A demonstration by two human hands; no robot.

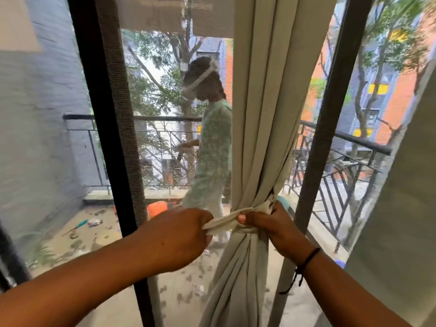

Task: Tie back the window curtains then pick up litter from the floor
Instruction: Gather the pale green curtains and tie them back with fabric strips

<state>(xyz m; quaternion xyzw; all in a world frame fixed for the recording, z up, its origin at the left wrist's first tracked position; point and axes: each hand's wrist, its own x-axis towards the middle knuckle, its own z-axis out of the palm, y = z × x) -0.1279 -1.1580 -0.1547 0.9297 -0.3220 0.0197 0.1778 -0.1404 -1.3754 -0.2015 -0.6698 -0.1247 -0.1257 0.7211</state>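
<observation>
At the window, one gathered curtain (257,128) is cinched by one tie-back (226,222). Left hand (179,234) pinches its loose end, and right hand (266,220) fingers grip the knot. Uneven pulling could let the knot slip and the folds spill. Litter (94,222) lies scattered on the balcony floor (99,241).
</observation>
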